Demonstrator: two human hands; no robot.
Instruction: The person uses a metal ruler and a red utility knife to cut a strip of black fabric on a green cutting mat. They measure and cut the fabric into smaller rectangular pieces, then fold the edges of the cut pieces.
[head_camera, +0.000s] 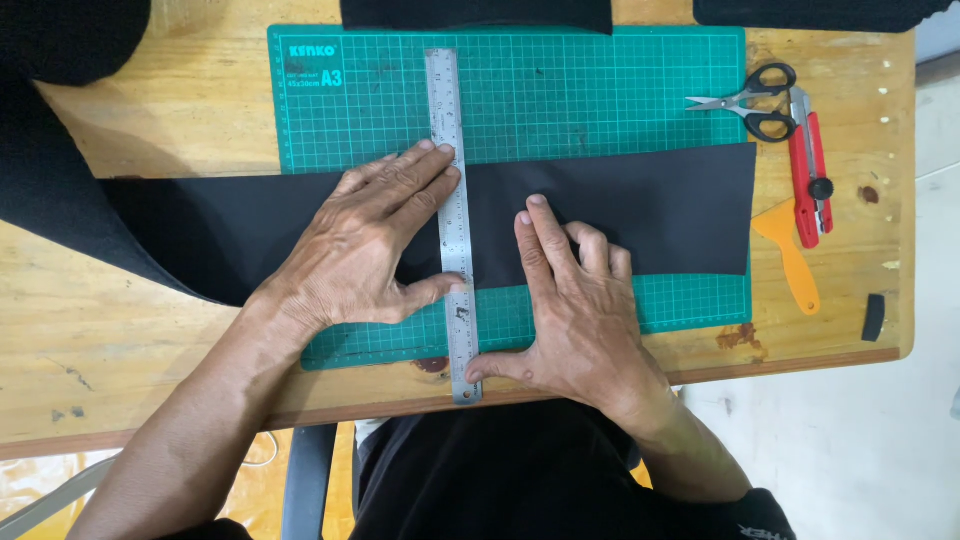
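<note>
A green cutting mat lies on the wooden table, with white lettering in a small block at its far left corner. Across the mat and off its left edge runs a long strip of black sheet material, its right end square-cut near the mat's right edge. A steel ruler stands across the strip from far to near, its near end reaching the table's near edge.

The left hand lies spread flat on the black strip just left of the ruler, fingers splayed, fingertips and thumb pressing against the ruler's left edge; it grips nothing. The right hand lies flat just right of the ruler, index finger extended on the strip, the other fingers curled, thumb touching the ruler's near end.

Farther right on the table rest scissors with black handles, a red utility knife, an orange scraper, and a small black piece.
</note>
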